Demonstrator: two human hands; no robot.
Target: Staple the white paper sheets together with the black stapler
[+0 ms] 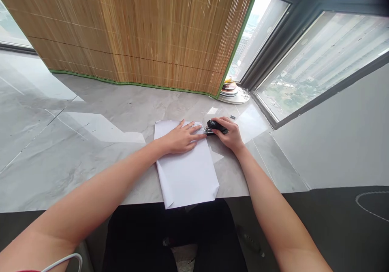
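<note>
White sheets of paper [190, 179] lie on the grey marbled counter, their near edge reaching past the counter's front. My left hand [181, 139] rests flat on the upper part of the paper, fingers spread toward the right. A black stapler [217, 126] is in my right hand [230, 133], its jaw end at the paper's upper right edge. Whether the jaws bite on the sheets is too small to tell. Just beyond the right hand lies a small dark strip [232, 117], which looks like staples.
A bamboo blind [146, 33] with green edging hangs down to the back of the counter [100, 162]. Stacked plates or discs [234, 96] stand in the window corner. Windows [319, 61] and a pale wall [337, 142] bound the right side.
</note>
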